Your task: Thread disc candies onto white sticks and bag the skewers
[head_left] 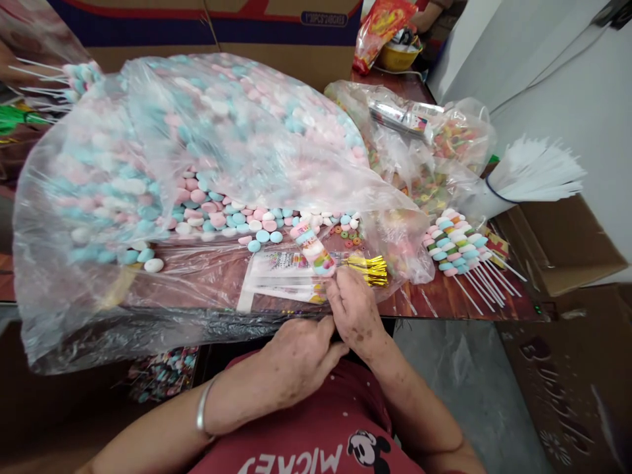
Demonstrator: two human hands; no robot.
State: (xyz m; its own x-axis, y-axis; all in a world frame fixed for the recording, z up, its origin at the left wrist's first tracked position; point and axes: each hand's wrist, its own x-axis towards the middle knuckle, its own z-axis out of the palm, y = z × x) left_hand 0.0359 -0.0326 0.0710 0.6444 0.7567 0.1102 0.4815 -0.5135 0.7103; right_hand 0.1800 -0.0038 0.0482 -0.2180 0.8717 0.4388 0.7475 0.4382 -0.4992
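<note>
A marshmallow skewer (313,249) in a printed clear wrapper leans up from the table edge, its lower end in the closed fingers of my right hand (356,315). Just below, my left hand (295,359) has its fingers pressed together against my right hand; whatever they pinch is hidden. Printed clear wrappers (276,280) lie flat under the skewer. Gold twist ties (371,270) fan out beside my right hand. Behind them, loose pink, blue and white marshmallows (217,214) spill from a large clear plastic bag (237,145).
Bare marshmallow skewers (457,243) lie stacked on the right, sticks over the table edge. Beyond them stand a tub of white sticks (533,171) and an open cardboard box (567,250). A bag of ring-shaped candy (419,178) lies behind. Another person's hand (24,72) shows far left.
</note>
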